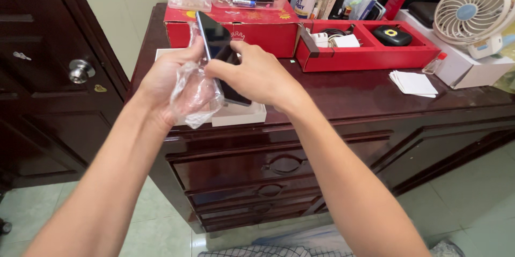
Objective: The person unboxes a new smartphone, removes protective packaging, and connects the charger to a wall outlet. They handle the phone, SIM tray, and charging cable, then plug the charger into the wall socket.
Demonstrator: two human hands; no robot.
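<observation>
A dark smartphone is held tilted above the dresser, its screen facing me. My left hand grips its left edge together with a crumpled clear plastic wrapper. My right hand closes on the phone's right side, fingers over its lower half. Under both hands lies a flat white box on the dark wooden dresser.
A red box with a clear tray of chargers on top stands behind the phone. To its right sits a red open tray with accessories, then white cards and a small white fan. A dark door with a knob is at the left.
</observation>
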